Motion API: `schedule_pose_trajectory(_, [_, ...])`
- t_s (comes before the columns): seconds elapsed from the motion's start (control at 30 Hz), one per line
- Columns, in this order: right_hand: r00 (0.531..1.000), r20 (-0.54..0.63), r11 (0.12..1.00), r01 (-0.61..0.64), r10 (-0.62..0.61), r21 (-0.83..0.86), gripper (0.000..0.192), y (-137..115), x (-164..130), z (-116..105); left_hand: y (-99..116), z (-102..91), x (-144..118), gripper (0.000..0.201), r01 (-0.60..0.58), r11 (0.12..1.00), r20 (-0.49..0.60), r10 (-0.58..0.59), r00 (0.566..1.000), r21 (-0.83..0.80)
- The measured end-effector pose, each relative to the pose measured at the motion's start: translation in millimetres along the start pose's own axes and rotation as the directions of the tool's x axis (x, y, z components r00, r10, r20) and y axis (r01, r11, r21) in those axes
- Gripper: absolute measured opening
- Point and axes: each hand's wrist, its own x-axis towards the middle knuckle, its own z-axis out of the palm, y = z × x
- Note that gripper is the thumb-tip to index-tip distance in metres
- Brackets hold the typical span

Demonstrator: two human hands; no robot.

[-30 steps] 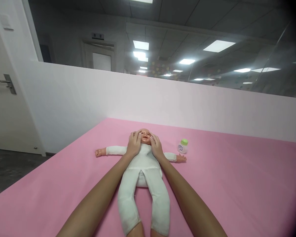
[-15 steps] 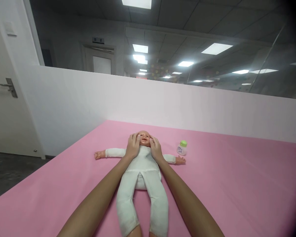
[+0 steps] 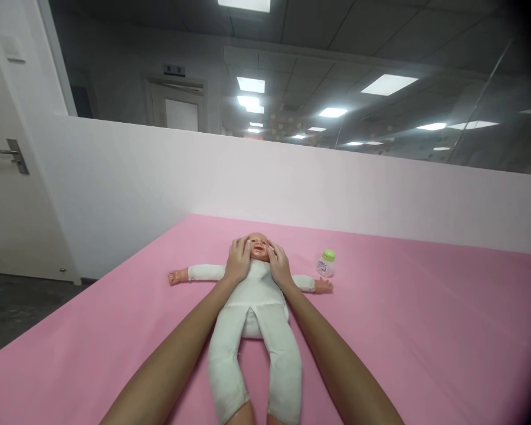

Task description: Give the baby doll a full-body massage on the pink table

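Doll (image 3: pixel 253 295) supine on the pink counter (image 3: pixel 425 330), arms spread, legs toward the camera, dressed in a white suit. Left hand (image 3: pixel 236 263) cupped against one side of the doll's head, fingers curved over the cheek and temple. Right hand (image 3: pixel 279 264) likewise on the other side. Both hands part-open, pressing flat rather than clenched. Small white bottle (image 3: pixel 326 263) with green cap stands upright just beyond the doll's outstretched hand, not touching it.

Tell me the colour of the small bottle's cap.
Light green; the bottle cap shows best in the head view.
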Motion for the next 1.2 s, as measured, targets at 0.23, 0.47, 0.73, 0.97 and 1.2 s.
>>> schedule_pose_trajectory(0.23, [0.999,0.04,1.0,0.03,-0.029,-0.002,0.047,-5,-1,-2,-4,1.8,0,0.046,0.043,0.999,0.012,-0.043,0.999,-0.006])
schedule_pose_trajectory(0.47, [0.999,0.031,0.999,0.026,-0.026,-0.03,0.047,1,0,-1,-4,1.4,1,0.046,0.009,1.0,0.025,-0.009,1.0,0.0])
schedule_pose_trajectory(0.73, [0.999,-0.028,0.998,0.033,-0.035,-0.048,0.045,4,0,-1,-4,2.6,0,0.043,0.018,1.0,-0.018,-0.018,1.0,-0.014])
schedule_pose_trajectory(0.97, [0.999,0.01,0.997,0.047,-0.046,-0.067,0.049,6,1,-1,-1,0.4,0,0.045,0.024,0.999,0.007,-0.024,1.0,-0.033])
schedule_pose_trajectory(1.2, [0.999,-0.032,0.997,0.021,-0.024,-0.069,0.052,8,0,0,-6,4.3,0,0.047,0.056,0.995,-0.027,-0.058,0.998,-0.082])
